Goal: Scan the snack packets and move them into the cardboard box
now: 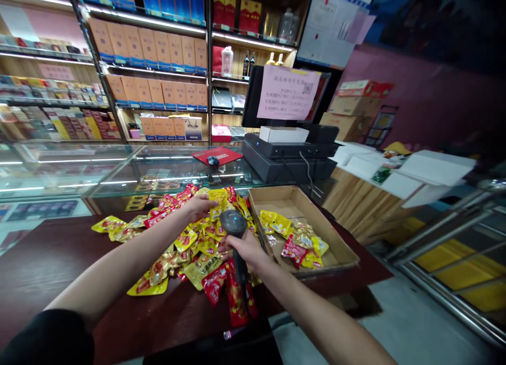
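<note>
My left hand [200, 208] pinches a yellow snack packet [217, 201] above the pile. In my right hand [249, 248] is a dark barcode scanner [233, 222], its head pointing toward that packet. Beneath both hands spreads a heap of yellow, gold and red snack packets [185, 238] on the dark red table [59, 259]. To the right of the scanner stands an open cardboard box [336, 241], with several yellow, gold and red packets [302, 238] lying inside. The scanner's handle is partly covered by my right fingers.
Behind the table runs a glass counter [122, 170] with a red mat and a mouse [213, 160]. A monitor [253, 96] with a pink paper sheet stands over a black cash drawer [288, 162]. White boxes [427, 170] and metal rails [454, 222] are at the right.
</note>
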`<control>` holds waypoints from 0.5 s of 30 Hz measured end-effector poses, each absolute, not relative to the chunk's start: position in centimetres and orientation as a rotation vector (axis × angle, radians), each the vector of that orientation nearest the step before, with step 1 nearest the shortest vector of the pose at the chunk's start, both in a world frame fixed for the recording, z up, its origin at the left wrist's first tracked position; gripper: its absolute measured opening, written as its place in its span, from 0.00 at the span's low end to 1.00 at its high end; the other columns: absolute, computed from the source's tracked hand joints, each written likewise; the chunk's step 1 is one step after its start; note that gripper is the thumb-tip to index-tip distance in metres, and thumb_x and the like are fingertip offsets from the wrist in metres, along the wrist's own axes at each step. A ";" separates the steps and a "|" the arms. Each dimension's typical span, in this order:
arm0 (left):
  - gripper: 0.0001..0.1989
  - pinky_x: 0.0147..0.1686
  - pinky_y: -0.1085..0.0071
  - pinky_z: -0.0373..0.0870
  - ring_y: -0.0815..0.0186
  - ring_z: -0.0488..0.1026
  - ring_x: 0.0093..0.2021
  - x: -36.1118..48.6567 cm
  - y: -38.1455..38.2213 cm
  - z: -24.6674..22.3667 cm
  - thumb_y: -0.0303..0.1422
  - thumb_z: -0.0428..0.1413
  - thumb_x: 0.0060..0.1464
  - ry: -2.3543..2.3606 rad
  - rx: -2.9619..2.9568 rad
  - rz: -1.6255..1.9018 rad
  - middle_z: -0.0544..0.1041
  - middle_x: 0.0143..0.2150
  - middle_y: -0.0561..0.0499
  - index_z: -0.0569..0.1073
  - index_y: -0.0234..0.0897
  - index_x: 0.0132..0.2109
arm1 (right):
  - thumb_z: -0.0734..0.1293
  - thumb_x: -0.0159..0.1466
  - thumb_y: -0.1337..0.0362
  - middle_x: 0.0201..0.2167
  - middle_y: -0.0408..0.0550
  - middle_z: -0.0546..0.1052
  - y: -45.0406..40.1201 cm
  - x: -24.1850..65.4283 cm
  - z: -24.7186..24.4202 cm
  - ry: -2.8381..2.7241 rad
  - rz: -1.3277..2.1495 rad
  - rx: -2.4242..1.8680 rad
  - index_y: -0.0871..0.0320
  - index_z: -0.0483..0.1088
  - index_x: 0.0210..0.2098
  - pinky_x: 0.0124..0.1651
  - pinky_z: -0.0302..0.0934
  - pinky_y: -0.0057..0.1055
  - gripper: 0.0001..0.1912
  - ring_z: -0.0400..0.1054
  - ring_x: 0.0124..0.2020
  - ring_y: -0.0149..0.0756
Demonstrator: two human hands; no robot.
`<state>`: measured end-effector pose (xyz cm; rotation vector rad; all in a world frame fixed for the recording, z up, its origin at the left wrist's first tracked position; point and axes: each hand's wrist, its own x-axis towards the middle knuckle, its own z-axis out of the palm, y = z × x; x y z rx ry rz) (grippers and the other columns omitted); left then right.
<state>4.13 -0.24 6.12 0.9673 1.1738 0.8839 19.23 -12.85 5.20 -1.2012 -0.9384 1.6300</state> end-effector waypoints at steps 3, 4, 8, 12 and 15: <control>0.22 0.19 0.76 0.63 0.72 0.68 0.20 4.2 -0.4 6.0 0.29 0.68 0.29 1.173 0.962 0.862 0.73 0.24 0.56 0.62 0.37 0.26 | 0.67 0.44 0.67 0.16 0.40 0.70 -13.5 18.8 4.9 -0.917 1.583 -1.251 0.58 0.65 0.25 0.19 0.61 0.28 0.08 0.69 0.19 0.35; 0.22 0.20 0.76 0.64 0.72 0.69 0.21 4.2 -0.4 6.0 0.29 0.68 0.29 1.172 0.959 0.857 0.73 0.25 0.56 0.62 0.37 0.27 | 0.66 0.44 0.68 0.15 0.39 0.69 -13.7 18.7 4.8 -0.922 1.580 -1.261 0.58 0.65 0.25 0.18 0.60 0.27 0.08 0.68 0.18 0.34; 0.25 0.21 0.76 0.65 0.73 0.69 0.21 4.3 -0.5 6.0 0.28 0.69 0.27 1.152 0.923 0.861 0.72 0.25 0.58 0.60 0.38 0.28 | 0.66 0.44 0.69 0.12 0.38 0.66 -14.5 18.4 4.8 -0.972 1.594 -1.275 0.58 0.65 0.24 0.15 0.54 0.24 0.07 0.66 0.16 0.33; 0.26 0.21 0.76 0.65 0.74 0.67 0.19 4.4 -0.2 5.8 0.28 0.69 0.28 1.113 0.912 0.874 0.70 0.23 0.60 0.59 0.38 0.28 | 0.65 0.45 0.69 0.11 0.37 0.65 -15.1 18.2 5.2 -1.002 1.569 -1.257 0.57 0.64 0.22 0.15 0.52 0.23 0.05 0.64 0.15 0.31; 0.25 0.20 0.76 0.64 0.76 0.65 0.17 4.2 0.0 5.6 0.28 0.69 0.28 1.103 0.907 0.882 0.69 0.22 0.61 0.59 0.38 0.28 | 0.65 0.45 0.69 0.11 0.38 0.65 -15.2 18.1 5.3 -1.009 1.563 -1.274 0.58 0.64 0.22 0.15 0.52 0.23 0.04 0.63 0.15 0.30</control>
